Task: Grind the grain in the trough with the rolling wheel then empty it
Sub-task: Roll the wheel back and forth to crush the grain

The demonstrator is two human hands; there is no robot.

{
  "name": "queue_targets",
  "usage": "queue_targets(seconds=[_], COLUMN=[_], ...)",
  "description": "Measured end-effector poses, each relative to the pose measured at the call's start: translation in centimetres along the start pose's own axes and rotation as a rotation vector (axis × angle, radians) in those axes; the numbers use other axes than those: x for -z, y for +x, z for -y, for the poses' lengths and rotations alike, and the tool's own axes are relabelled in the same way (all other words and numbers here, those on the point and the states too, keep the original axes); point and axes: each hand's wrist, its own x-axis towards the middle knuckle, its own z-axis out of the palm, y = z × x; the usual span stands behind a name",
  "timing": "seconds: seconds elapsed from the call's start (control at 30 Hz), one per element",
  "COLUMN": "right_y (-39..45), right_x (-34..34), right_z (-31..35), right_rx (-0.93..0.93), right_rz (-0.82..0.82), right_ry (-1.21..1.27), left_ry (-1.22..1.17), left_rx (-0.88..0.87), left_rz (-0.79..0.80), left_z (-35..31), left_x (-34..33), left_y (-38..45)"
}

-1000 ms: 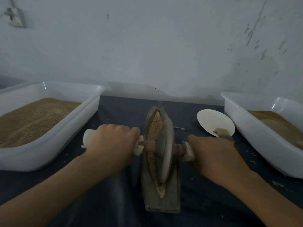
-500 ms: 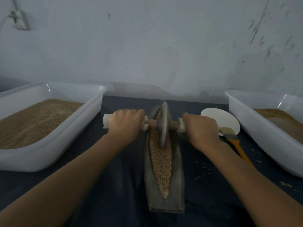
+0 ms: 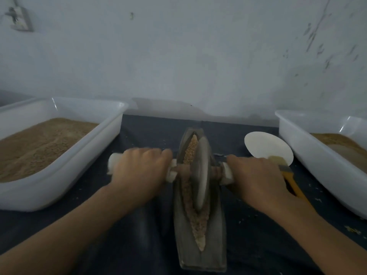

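Mid-grind, emptying not yet begun.
Left hand (image 3: 139,171) and right hand (image 3: 256,178) clenched around white axle handles (image 3: 227,173); grey stone wheel (image 3: 201,172) mid-trough (image 3: 200,253); coarse tan grain (image 3: 195,219) inside, partly crushed.

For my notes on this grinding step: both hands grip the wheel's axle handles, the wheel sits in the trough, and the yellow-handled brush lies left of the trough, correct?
Not quite: the head view shows the brush right of the trough, beside the white dish. The left hand and right hand do grip the handles, and the wheel sits in the trough.
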Motion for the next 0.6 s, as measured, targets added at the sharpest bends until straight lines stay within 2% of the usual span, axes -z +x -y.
queue_targets(seconds=[0.23, 0.33, 0.43, 0.53, 0.6], right_y=[7.1, 7.0, 5.4, 1.8, -1.2], right_x=[-3.8, -3.0, -0.8, 1.0, 2.4], right_z=[-1.4, -0.8, 0.4, 0.8, 0.7], right_rx=[-0.084, -0.059, 0.003, 0.073, 0.104], right_rz=[-0.129, -0.170, -0.145, -0.042, -0.086], right_ry=[-0.118, -0.221, -0.208, -0.155, -0.103], left_ry=[-0.060, -0.095, -0.143, -0.187, -0.168], left_rx=[0.084, 0.128, 0.128, 0.044, -0.052], left_rz=[-0.054, -0.099, -0.094, -0.042, -0.076], left_z=[1.7, 1.4, 0.9, 0.8, 0.7], left_x=[-4.8, -5.5, -4.7, -2.4, -0.3], left_y=[7.3, 6.2, 3.6, 0.5, -1.6])
